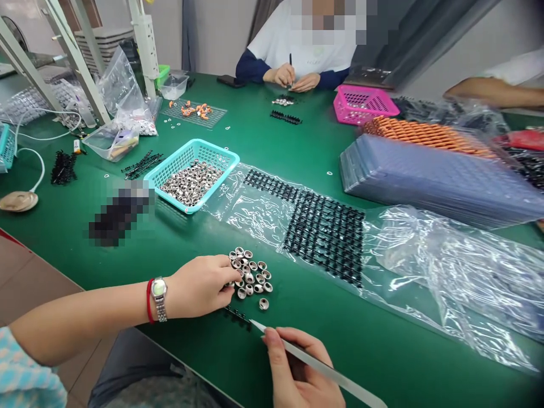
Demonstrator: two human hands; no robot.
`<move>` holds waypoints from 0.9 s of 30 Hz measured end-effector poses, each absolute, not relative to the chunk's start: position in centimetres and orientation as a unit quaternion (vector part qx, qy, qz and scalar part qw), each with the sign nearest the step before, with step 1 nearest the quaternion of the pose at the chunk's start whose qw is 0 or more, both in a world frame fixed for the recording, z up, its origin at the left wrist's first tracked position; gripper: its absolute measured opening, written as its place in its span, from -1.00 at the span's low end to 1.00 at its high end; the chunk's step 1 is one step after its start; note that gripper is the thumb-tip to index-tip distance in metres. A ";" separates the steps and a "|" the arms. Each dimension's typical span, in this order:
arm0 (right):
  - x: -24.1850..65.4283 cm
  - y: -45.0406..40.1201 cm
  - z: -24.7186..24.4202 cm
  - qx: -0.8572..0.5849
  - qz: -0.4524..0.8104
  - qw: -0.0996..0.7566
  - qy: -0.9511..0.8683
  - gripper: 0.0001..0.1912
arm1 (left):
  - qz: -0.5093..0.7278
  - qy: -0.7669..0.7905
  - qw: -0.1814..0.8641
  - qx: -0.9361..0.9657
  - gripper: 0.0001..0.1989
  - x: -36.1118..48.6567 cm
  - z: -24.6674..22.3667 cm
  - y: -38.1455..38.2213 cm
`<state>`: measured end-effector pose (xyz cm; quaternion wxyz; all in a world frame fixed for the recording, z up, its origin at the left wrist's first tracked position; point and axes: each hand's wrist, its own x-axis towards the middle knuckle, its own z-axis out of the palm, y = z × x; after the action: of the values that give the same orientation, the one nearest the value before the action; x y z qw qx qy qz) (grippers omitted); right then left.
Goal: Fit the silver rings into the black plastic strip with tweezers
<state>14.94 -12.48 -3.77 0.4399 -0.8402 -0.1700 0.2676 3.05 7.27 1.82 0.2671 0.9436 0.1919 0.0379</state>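
Observation:
My left hand (202,286) is at the near edge of a small pile of silver metal caps (250,275), its fingers curled together among them. Whatever lies between its fingertips is hidden. Just below the thumb a short black toothed plastic strip (238,317) lies on the table. My right hand (300,368) is closed around white tweezers (314,362), whose tip meets the right end of that strip. A single cap (263,304) sits apart from the pile, between it and the tweezers.
A turquoise basket (193,209) of metal caps stands beyond my left hand. Black strips (325,235) lie in rows on clear plastic film (259,218). Stacked clear trays (425,175) and a pink basket (346,113) stand to the right. Across the table a co-worker's hands (293,79) are at work.

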 end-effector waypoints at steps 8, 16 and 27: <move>14.4 -11.8 -4.1 -0.820 0.183 0.464 -0.282 -0.50 | 0.212 0.152 0.320 0.911 -0.79 0.0 0.4 2.6; 14.2 -11.4 -3.1 -0.788 0.068 0.467 -0.395 -0.75 | 0.183 0.180 0.378 0.889 -0.77 -0.5 -0.4 2.1; 14.2 -12.0 -3.0 -0.769 0.146 0.538 -0.313 -0.75 | 0.215 0.197 0.452 0.843 -0.78 -0.6 0.3 2.4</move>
<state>14.19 -12.05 -2.96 0.5383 -0.7685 -0.3135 0.1459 -0.58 2.43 0.30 0.4521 0.8431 0.1969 0.2147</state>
